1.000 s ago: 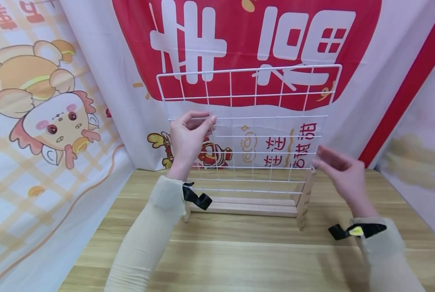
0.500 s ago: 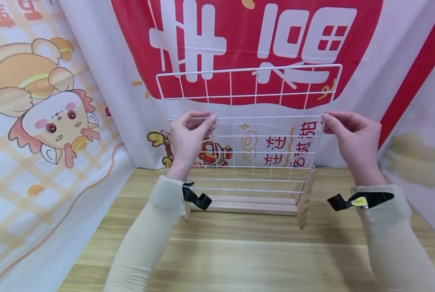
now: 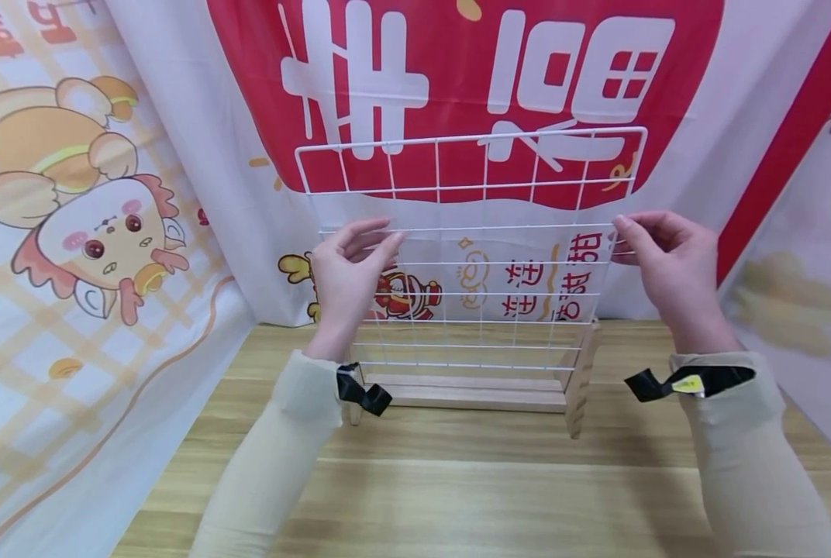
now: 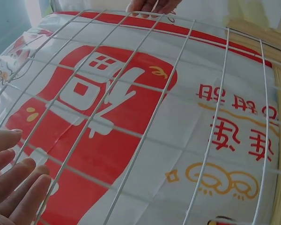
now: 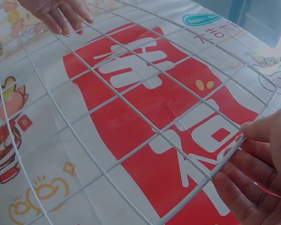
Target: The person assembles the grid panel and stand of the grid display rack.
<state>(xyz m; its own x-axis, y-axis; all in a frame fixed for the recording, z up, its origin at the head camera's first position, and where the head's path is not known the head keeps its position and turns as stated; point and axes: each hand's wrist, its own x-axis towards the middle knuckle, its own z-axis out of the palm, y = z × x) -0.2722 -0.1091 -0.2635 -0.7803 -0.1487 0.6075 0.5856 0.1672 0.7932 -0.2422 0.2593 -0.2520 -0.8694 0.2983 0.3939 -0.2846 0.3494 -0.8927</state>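
A white wire grid panel (image 3: 438,139) stands upright in a light wooden stand (image 3: 471,397), leaning slightly. My right hand (image 3: 677,271) pinches the panel's right side wire at about its upper third. In the right wrist view, the right hand (image 5: 267,173) has its thumb on one face of the wire and its fingers behind. Near the panel's left part is my left hand (image 3: 346,275), thumb and fingers apart. The left wrist view shows the left hand (image 4: 18,192) with loose fingers beside the wires, gripping nothing; whether it touches them I cannot tell.
The stand sits on a wood-grain table (image 3: 471,496). Behind it hangs a white cloth with a large red print (image 3: 450,85). A checked cartoon cloth (image 3: 60,271) covers the left side, and a pale cloth (image 3: 799,310) the right.
My right hand has risen from the stand's right post to the panel's right edge and taken hold of it. My left hand has loosened and shifted slightly left.
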